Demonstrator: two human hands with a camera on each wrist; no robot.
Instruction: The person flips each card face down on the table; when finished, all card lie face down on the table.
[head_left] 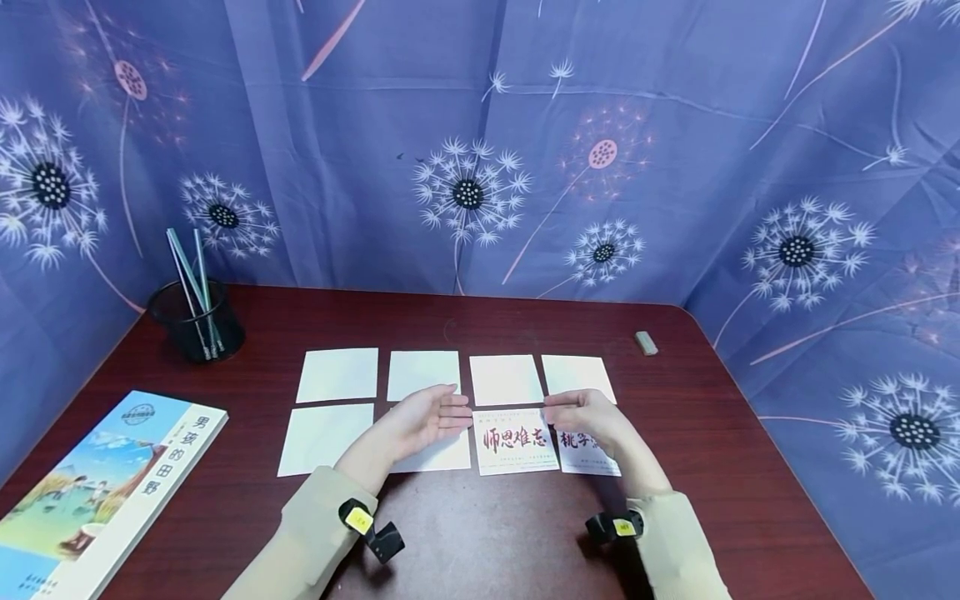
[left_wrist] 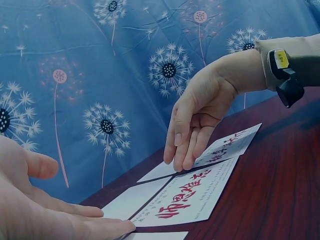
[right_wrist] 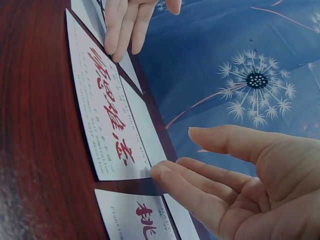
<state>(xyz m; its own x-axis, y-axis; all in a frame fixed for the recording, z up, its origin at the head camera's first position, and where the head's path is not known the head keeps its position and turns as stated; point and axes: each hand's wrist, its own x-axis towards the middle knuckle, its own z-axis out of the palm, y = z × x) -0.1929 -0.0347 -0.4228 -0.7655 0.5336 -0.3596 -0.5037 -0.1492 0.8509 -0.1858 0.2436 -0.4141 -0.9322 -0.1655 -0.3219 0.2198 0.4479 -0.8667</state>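
Several white cards [head_left: 327,440] lie in two rows on the table. Red Chinese characters mark the third card [head_left: 516,458] of the near row, and the fourth card [head_left: 588,458] bears red writing too, partly covered by my right hand [head_left: 597,419]. My left hand [head_left: 420,423] is over the second near card, palm turned inward, with straight fingertips at the left edge of the third. The right hand's relaxed fingertips are by that card's upper right corner, as the right wrist view also shows. Neither hand holds anything.
A book [head_left: 105,492] with a colourful cover lies at the left. Behind it stands a black mesh pen holder [head_left: 213,321] with several pens. A small eraser-like block [head_left: 646,342] sits at the back right. A blue dandelion-print curtain [head_left: 360,183] hangs behind the dark red table [head_left: 750,500].
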